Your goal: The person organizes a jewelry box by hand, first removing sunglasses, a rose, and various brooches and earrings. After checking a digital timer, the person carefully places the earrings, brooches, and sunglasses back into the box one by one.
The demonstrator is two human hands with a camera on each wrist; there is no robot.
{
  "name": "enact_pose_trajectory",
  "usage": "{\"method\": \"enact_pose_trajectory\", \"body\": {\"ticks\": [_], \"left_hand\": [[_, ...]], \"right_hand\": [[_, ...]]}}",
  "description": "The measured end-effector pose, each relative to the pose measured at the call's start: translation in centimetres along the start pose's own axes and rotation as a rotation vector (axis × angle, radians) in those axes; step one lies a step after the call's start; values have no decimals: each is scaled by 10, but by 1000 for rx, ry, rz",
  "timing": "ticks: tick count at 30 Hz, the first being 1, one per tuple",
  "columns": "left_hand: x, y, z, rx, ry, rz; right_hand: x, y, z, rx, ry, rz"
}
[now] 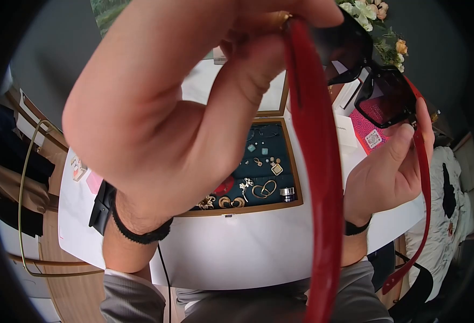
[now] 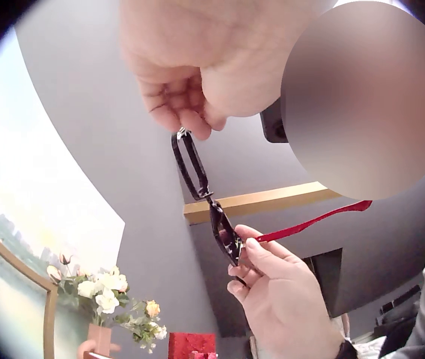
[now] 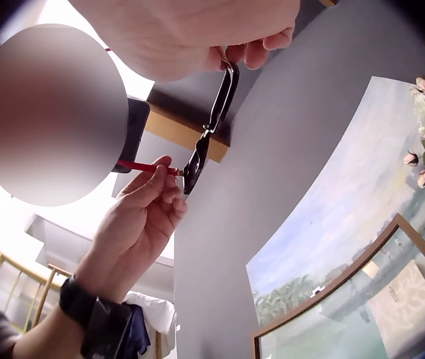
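Note:
Sunglasses (image 1: 385,97) with dark lenses, a black frame and red temples are held up close before the head camera. My left hand (image 1: 164,116) pinches them at the hinge of the near red temple (image 1: 323,161), which runs down across the head view. With thumb and fingers, my right hand (image 1: 385,175) pinches the other hinge, and the second temple hangs down past the palm. Both temples are unfolded. In the left wrist view the black frame (image 2: 224,235) slants between the two hands. The right wrist view shows the left fingertips (image 3: 169,176) at the red temple's hinge.
Below the hands, an open jewellery box (image 1: 293,185) with earrings, rings and other pieces lies on a white table (image 1: 231,253). Behind it are a pink card (image 1: 374,137) and flowers (image 1: 401,47). A gold-coloured rail (image 1: 21,204) stands left, a bed (image 1: 447,215) right.

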State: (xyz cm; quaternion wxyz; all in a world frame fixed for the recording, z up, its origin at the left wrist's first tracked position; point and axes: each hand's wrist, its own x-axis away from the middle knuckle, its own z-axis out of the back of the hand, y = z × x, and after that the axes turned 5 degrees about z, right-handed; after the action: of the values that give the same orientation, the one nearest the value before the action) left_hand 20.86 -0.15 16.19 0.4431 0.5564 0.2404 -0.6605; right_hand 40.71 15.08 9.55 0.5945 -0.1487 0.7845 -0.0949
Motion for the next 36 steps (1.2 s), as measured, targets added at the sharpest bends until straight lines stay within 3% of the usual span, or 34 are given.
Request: {"method": "enact_pose_trajectory", "body": {"ticks": [7, 27, 29, 31, 32, 34, 35, 36], "left_hand": [[8, 1, 19, 16, -3, -28], [-7, -4, -1, 60, -12, -105], [-7, -3, -2, 64, -12, -114], [9, 11, -5, 34, 72, 143], [5, 6, 3, -60, -97, -1], [29, 7, 7, -68, -72, 238], [34, 3, 5, -102, -17, 261], [45, -2, 7, -61, -33, 391]], "right_hand": [[0, -2, 0, -20, 27, 50], [-1, -2, 2, -24, 24, 63], [0, -5, 4, 15, -38, 55], [0, -9, 1, 73, -83, -1], [0, -7, 0, 91, -166, 26], [-3, -2, -1, 126, -353, 83], [-3, -6, -4, 127, -438, 9], [-2, -6, -7, 118, -518, -23]]}}
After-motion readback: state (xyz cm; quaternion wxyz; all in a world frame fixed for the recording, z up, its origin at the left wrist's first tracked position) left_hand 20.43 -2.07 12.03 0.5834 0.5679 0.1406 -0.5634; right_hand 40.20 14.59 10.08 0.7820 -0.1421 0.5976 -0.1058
